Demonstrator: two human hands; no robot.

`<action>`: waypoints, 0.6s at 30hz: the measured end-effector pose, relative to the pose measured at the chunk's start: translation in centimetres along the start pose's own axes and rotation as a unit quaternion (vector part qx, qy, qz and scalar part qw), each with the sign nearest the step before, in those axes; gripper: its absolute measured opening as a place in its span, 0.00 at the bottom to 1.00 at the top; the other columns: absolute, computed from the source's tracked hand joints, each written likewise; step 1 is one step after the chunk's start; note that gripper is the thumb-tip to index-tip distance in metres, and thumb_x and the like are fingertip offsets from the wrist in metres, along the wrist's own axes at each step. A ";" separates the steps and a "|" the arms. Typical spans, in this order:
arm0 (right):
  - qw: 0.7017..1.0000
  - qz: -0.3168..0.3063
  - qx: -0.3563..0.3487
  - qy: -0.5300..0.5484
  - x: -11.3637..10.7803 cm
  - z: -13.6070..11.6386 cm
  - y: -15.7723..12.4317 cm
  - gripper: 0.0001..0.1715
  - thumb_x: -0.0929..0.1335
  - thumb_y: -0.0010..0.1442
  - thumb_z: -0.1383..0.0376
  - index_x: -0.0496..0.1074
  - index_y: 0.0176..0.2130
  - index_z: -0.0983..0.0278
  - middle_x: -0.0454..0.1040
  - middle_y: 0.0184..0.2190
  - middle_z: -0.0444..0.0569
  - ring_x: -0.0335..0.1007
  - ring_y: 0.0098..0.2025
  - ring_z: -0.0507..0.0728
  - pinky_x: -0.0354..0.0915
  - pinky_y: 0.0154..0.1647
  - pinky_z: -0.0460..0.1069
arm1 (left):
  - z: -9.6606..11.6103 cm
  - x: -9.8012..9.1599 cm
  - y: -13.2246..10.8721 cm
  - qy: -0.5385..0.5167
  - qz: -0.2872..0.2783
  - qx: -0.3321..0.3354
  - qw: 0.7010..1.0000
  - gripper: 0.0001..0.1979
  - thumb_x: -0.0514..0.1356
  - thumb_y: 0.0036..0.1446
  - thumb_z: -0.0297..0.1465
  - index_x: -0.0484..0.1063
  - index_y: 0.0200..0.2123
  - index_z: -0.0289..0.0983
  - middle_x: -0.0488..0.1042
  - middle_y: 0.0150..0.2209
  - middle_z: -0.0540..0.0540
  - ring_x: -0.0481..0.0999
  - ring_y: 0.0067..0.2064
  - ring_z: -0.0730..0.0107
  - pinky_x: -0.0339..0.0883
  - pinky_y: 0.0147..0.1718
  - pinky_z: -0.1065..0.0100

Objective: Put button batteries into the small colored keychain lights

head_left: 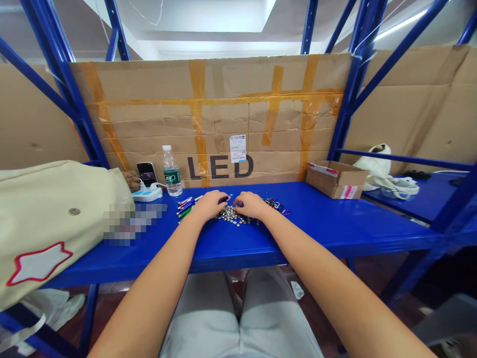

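My left hand (210,205) and my right hand (250,205) lie palm down side by side on a blue steel shelf top (316,233). Their fingertips curve in over a heap of small silver metal studs (230,215), and I cannot tell whether either hand grips any. A dark blue bit shows at the left fingertips, too small to name. Just left of my left hand lies a bundle of slim coloured pens (185,207). Beyond my right hand sits a tangle of coloured carabiner keychains (276,204).
A cream canvas bag (48,219) fills the left of the shelf. Behind it stand a power strip (147,195) with a phone (147,174) and a water bottle (172,171). A small cardboard box (335,180) sits right, before a taped cardboard backing (223,99) inside blue racking.
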State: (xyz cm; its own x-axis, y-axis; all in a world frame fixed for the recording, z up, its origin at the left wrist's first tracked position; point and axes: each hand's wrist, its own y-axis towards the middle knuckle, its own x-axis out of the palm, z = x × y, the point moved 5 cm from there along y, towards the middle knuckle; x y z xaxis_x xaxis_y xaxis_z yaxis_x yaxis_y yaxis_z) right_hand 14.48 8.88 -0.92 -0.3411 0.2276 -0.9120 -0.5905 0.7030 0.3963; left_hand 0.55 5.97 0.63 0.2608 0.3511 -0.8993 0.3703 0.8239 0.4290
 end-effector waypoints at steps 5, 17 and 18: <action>0.999 0.001 -0.007 0.032 0.3 -0.2 0.3 0.09 0.69 0.52 0.63 0.79 0.36 0.57 0.73 0.33 0.49 0.68 0.38 0.56 0.61 0.39 0.47 | -0.1 0.0 0.0 -0.002 0.003 -0.007 1.000 0.15 0.56 0.55 0.30 0.75 0.45 0.38 0.76 0.45 0.43 0.73 0.47 0.60 0.65 0.50 0.63; 0.967 0.134 -0.018 0.217 -1.8 -0.1 0.3 0.07 0.69 0.54 0.66 0.77 0.35 0.65 0.71 0.30 0.46 0.65 0.32 0.51 0.62 0.37 0.46 | 0.3 -0.1 0.0 -0.012 -0.008 0.007 1.000 0.14 0.55 0.55 0.30 0.75 0.43 0.38 0.76 0.42 0.42 0.73 0.44 0.60 0.66 0.45 0.63; 0.963 0.141 -0.020 0.228 -2.0 -0.1 0.3 0.07 0.69 0.54 0.66 0.77 0.34 0.65 0.70 0.29 0.45 0.65 0.31 0.50 0.62 0.36 0.46 | 0.4 -0.1 0.0 -0.014 -0.008 0.008 1.000 0.13 0.55 0.55 0.30 0.75 0.43 0.38 0.76 0.41 0.43 0.73 0.43 0.60 0.66 0.44 0.64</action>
State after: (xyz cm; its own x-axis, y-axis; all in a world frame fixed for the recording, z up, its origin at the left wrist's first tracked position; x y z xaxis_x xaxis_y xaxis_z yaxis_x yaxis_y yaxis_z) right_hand 14.88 8.55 1.02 -0.7724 0.0808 -0.6300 -0.4520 0.6270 0.6345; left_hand 0.84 5.75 0.77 0.2785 0.3253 -0.9037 0.3881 0.8225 0.4157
